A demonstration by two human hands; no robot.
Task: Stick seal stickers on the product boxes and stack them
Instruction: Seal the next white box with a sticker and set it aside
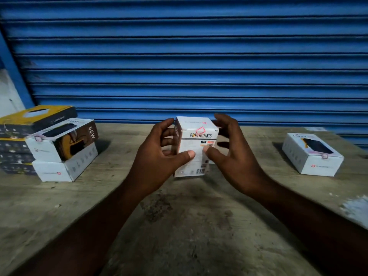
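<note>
A white product box (196, 145) stands upright on the wooden table (179, 216), in the middle. A pink seal sticker (200, 130) sits across its top front edge. My left hand (157, 154) grips the box, fingers on its left side and thumb on its front face. My right hand (233, 154) is beside the box on the right; its thumb tip touches the front face, and its curled fingers stay apart from the right side. At the left, two white boxes lie stacked (63, 152), the upper one bearing a sticker (37, 138).
Behind the white stack sit several dark and yellow boxes (29, 120). Another white box (312, 154) with a sticker on its edge lies alone at the right. A blue roller shutter (189, 56) closes off the table's far edge.
</note>
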